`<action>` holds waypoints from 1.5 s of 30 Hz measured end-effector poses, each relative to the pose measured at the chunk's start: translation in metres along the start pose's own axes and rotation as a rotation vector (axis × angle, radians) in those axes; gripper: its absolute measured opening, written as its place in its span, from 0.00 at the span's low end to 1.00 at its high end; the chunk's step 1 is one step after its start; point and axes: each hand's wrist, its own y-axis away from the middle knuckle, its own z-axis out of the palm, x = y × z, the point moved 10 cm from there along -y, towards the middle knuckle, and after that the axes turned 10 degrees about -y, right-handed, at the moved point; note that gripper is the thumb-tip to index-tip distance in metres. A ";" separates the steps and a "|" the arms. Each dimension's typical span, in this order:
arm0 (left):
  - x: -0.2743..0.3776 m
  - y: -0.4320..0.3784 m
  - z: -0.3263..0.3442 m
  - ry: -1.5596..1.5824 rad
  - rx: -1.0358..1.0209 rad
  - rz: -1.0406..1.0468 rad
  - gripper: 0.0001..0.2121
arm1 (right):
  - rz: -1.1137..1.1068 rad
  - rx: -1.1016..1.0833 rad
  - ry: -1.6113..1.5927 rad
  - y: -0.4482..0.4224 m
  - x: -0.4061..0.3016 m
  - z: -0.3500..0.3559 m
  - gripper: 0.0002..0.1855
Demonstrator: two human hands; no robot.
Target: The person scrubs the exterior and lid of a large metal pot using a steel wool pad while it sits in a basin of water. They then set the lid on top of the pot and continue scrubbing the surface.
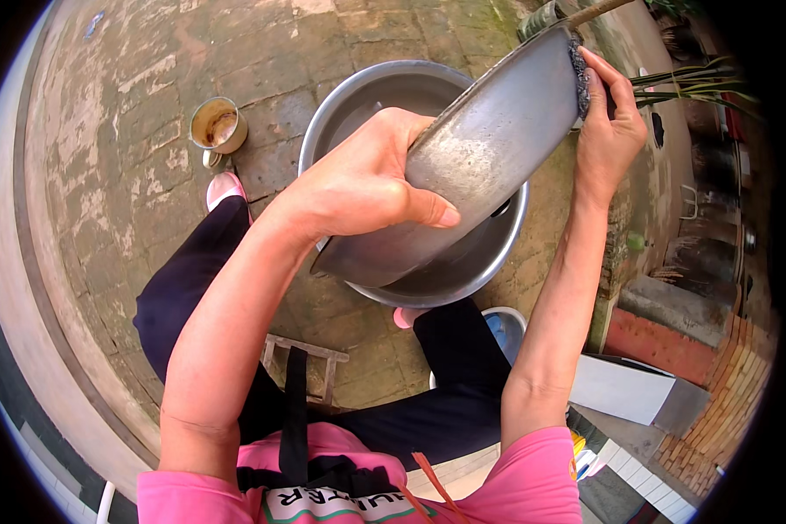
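A grey metal pan [491, 137] is held tilted on its side, its scuffed outer wall facing me, over a wide metal basin [314, 141]. My left hand [373, 180] grips the pan's near part, with the thumb on the outer wall and the fingers hidden behind it. My right hand [609, 111] pinches a dark steel-wool scourer [581, 78] against the pan's far right edge. A stick-like handle [596, 12] extends beyond the pan's top corner. Water seems to lie in the basin, though the pan hides much of it.
A stained enamel mug [219, 124] stands on the brick paving left of the basin. A small wooden stool [331, 373] is below, between my legs. A pale tub with something blue [507, 327] sits beside my right leg. A white box [622, 390] lies at lower right.
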 end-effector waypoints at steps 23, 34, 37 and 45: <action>-0.015 0.009 0.000 -0.035 0.027 -0.122 0.16 | -0.418 -0.410 -0.053 0.081 -0.108 0.036 0.11; -0.021 0.014 -0.003 -0.026 0.023 -0.103 0.19 | -0.340 -0.416 -0.078 0.103 -0.108 0.035 0.12; -0.016 0.011 -0.002 -0.039 0.034 -0.103 0.19 | -0.382 -0.374 -0.011 0.092 -0.092 0.024 0.12; -0.020 0.017 -0.017 -0.108 0.073 -0.106 0.17 | -0.044 0.042 -0.110 0.033 -0.011 0.010 0.08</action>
